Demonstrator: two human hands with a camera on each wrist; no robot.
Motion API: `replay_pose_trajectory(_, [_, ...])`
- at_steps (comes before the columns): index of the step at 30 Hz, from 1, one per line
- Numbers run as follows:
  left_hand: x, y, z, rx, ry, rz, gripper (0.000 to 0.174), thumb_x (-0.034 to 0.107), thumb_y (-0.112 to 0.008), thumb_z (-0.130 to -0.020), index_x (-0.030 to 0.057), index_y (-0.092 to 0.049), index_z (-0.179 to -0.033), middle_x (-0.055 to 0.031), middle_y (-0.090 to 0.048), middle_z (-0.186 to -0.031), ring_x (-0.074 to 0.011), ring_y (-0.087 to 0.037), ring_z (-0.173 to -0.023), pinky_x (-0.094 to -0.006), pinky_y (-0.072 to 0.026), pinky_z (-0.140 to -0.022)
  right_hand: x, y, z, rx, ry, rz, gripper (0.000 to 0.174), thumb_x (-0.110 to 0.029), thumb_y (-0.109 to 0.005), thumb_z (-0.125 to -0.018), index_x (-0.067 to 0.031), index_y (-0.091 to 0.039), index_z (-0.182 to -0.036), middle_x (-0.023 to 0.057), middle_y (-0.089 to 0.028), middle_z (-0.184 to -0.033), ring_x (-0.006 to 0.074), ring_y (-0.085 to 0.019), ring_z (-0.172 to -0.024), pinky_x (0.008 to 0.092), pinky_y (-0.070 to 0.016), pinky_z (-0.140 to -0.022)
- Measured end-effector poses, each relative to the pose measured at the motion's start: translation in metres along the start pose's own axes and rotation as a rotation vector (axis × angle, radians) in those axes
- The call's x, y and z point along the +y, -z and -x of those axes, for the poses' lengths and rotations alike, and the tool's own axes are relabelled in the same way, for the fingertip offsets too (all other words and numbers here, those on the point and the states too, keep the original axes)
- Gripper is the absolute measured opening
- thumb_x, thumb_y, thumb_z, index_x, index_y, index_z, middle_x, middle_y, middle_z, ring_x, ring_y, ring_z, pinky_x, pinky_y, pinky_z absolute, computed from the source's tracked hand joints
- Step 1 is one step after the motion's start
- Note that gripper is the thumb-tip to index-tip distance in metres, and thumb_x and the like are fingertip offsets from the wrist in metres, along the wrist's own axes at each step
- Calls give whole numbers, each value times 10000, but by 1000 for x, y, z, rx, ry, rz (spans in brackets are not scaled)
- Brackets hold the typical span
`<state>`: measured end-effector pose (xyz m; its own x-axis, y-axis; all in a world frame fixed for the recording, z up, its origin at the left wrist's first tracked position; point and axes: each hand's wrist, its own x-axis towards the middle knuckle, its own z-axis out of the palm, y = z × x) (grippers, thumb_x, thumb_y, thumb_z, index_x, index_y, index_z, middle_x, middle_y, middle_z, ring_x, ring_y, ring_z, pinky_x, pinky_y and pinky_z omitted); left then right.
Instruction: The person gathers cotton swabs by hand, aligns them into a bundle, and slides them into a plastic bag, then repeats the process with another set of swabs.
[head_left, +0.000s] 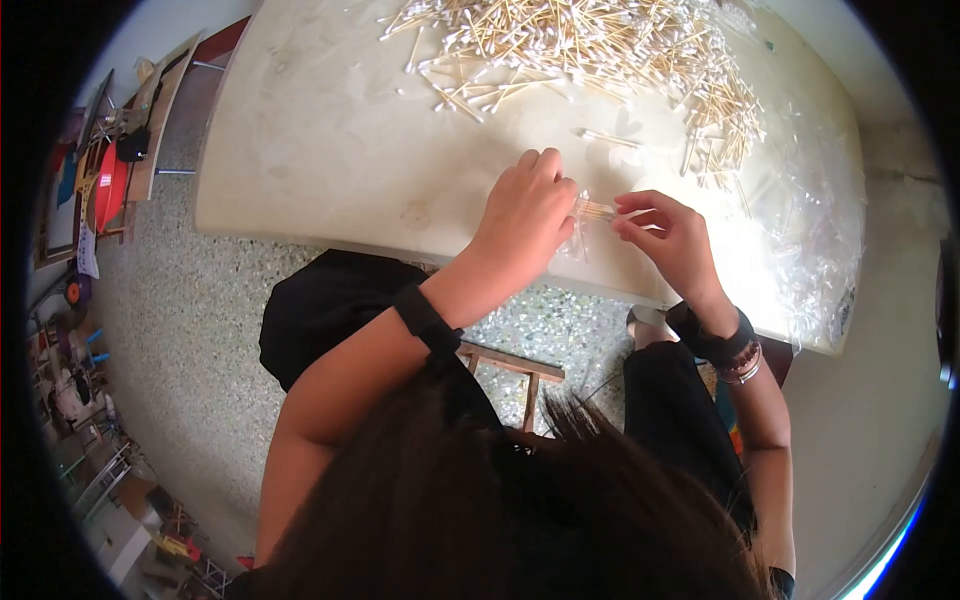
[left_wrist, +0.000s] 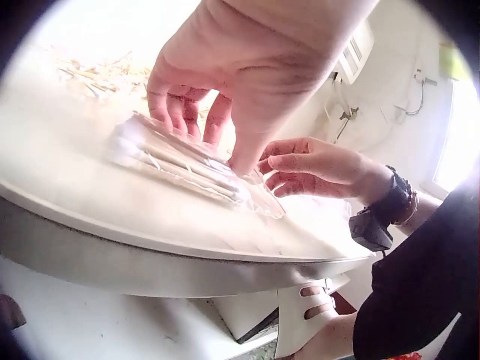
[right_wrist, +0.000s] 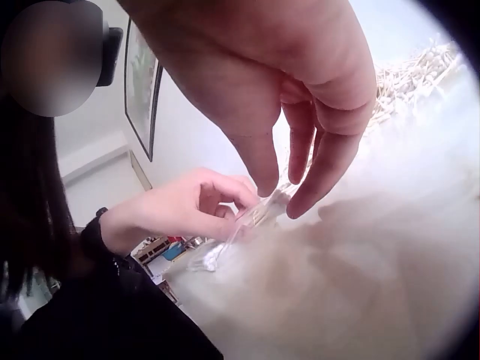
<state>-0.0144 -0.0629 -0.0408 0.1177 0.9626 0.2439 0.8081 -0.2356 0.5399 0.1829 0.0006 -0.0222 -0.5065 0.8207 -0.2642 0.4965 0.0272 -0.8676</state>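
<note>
A small bundle of cotton swabs [left_wrist: 187, 171] lies in a clear plastic bag [left_wrist: 259, 201], low over the near part of the table. My left hand [head_left: 527, 212] grips the bag from the left, its thumb on the near side and the fingers bent over the far side. From the right, my right hand [head_left: 672, 240] pinches the swab ends at the bag's other end. In the right wrist view its thumb and forefinger stand on either side of these ends. The left hand covers part of the bundle in the head view.
A large heap of loose cotton swabs [head_left: 590, 45] spreads over the far side of the table [head_left: 300, 150]. One stray swab [head_left: 610, 138] lies nearer the hands. Clear plastic bags [head_left: 815, 230] are piled along the right edge. A wooden stool [head_left: 510, 362] stands below the table.
</note>
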Motion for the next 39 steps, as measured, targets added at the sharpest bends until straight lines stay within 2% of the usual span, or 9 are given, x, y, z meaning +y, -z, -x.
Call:
replay_pose_trajectory(7, [4, -5, 3, -75, 17, -17, 274, 91, -691, -714, 22, -625, -971, -99, -505, -966, -267, -508, -955, -382, -438, -824, 4, -12, -6, 6, 7, -67, 190, -49, -677, -819, 36, -659, -988, 106, -689, -873, 141, -666, -816, 249, -538, -736])
replay_pose_trajectory(10, [7, -17, 13, -57, -7, -239, 385, 130, -661, -760, -4, -571, -1110, -144, -500, -1134, -313, -460, -1132, -427, -386, -959, 3, -16, -10, 11, 30, -43, 184, -43, -682, -811, 32, -668, -979, 110, -690, -873, 139, -666, -804, 248, -539, -730])
replay_pose_trajectory(12, [10, -24, 20, -33, -25, -282, 530, 202, -619, -817, -38, -461, -1263, -200, -403, -1339, -349, -319, -1313, -484, -278, -1071, 2, -18, -11, 16, 50, -23, 188, -40, -686, -805, 29, -673, -980, 112, -690, -873, 139, -665, -797, 247, -540, -726])
replay_pose_trajectory(15, [10, -26, 26, -74, -27, -261, 620, 252, -583, -854, -60, -361, -1341, -208, -305, -1438, -347, -221, -1379, -500, -199, -1113, 4, -24, -13, 39, 92, -45, 154, -23, -691, -794, 37, -648, -930, 96, -679, -830, 131, -662, -783, 246, -541, -712])
replay_pose_trajectory(21, [10, -28, 26, -82, -35, -243, 634, 265, -567, -868, -56, -336, -1363, -206, -291, -1450, -334, -217, -1385, -491, -180, -1118, -3, -31, -17, 64, 98, -82, 162, 26, -668, -792, 16, -525, -866, 65, -643, -780, 116, -655, -794, 244, -542, -697])
replay_pose_trajectory(24, [8, -29, 25, -71, -26, -229, 640, 263, -561, -869, -55, -323, -1372, -203, -300, -1446, -325, -238, -1377, -473, -185, -1121, -5, -35, -18, 56, 110, -76, 157, 31, -633, -817, 13, -532, -936, 93, -655, -819, 129, -657, -803, 249, -542, -705])
replay_pose_trajectory(27, [7, -31, 25, -52, -25, -226, 645, 249, -554, -870, -55, -306, -1382, -205, -305, -1443, -326, -266, -1364, -459, -194, -1121, -2, -38, -17, 29, 67, -319, 192, 7, -590, -856, 5, -515, -1033, 117, -661, -866, 147, -656, -819, 263, -538, -741])
replay_pose_trajectory(32, [8, -32, 25, -22, -16, -213, 648, 222, -536, -875, -50, -271, -1401, -219, -307, -1436, -338, -286, -1351, -460, -205, -1117, -12, -34, -15, -102, -93, -480, 379, -28, -528, -894, -32, -418, -1257, 171, -629, -1058, 178, -611, -963, 287, -496, -858])
replay_pose_trajectory(39, [7, -34, 24, -2, 2, -214, 660, 224, -531, -871, -51, -257, -1405, -243, -303, -1433, -359, -298, -1343, -459, -221, -1112, -9, -28, -16, -210, -120, -567, 491, -82, -509, -914, -63, -339, -1375, 192, -593, -1137, 183, -564, -1038, 304, -456, -923])
